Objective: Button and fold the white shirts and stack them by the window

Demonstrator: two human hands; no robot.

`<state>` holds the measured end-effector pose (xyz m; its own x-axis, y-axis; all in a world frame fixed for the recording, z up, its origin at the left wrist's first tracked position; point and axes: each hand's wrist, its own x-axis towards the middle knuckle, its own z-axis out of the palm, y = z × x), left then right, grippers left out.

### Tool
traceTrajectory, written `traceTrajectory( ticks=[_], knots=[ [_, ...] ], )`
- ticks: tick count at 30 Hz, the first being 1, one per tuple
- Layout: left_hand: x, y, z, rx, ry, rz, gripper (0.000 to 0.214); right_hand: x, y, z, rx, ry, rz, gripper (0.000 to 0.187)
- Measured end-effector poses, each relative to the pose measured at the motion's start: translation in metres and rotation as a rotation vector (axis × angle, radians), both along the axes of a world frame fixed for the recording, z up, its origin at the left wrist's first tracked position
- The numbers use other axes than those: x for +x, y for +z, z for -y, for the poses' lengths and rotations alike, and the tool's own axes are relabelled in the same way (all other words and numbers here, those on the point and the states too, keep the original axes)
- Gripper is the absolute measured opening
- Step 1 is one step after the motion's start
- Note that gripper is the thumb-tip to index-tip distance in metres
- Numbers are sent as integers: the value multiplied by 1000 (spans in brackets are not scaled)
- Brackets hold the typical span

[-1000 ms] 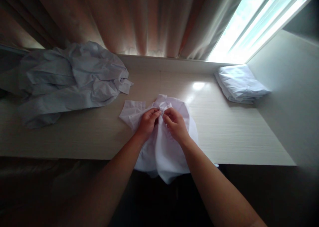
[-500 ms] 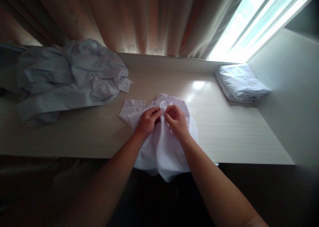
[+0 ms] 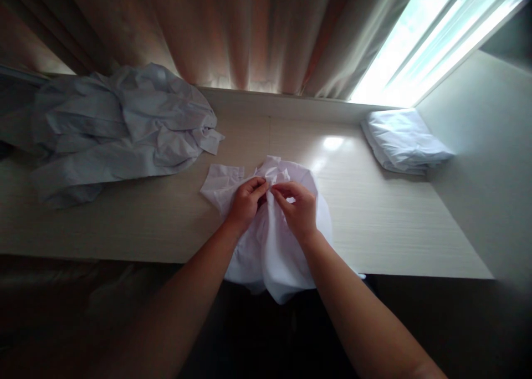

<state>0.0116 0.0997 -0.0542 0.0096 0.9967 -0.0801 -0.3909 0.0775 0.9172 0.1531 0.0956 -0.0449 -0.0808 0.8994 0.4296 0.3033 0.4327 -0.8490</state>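
Observation:
A white shirt [image 3: 270, 251] lies crumpled on the pale wooden table [image 3: 374, 213], its lower part hanging over the near edge. My left hand [image 3: 246, 203] and my right hand [image 3: 297, 207] meet at the middle of the shirt near its top. Both pinch the cloth with curled fingers, fingertips almost touching. What lies between the fingertips is too small to make out. A sleeve or flap of the shirt [image 3: 218, 182] spreads out to the left of my left hand.
A heap of rumpled pale garments [image 3: 116, 129] covers the table's far left. A folded white stack [image 3: 405, 141] sits at the far right beside a side wall [image 3: 477, 163]. Curtains [image 3: 249, 35] and a bright window [image 3: 424, 41] are behind.
My right hand's fingers have shifted slightly along the cloth, and the view has drifted a little. The shirt and my left hand stay in place.

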Motion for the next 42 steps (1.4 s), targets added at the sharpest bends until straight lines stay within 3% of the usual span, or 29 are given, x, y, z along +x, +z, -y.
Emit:
traceTrajectory(
  ticks=[9, 18, 42],
  knots=[
    [-1, 4, 3, 13, 33, -107, 22, -2, -2, 2, 102, -20, 59, 11],
    [-3, 7, 5, 97, 89, -307, 24, -3, -1, 3, 109, -31, 103, 13],
    [-4, 9, 6, 195, 162, -517, 25, -3, -1, 2, 161, -39, 149, 16]
  ],
)
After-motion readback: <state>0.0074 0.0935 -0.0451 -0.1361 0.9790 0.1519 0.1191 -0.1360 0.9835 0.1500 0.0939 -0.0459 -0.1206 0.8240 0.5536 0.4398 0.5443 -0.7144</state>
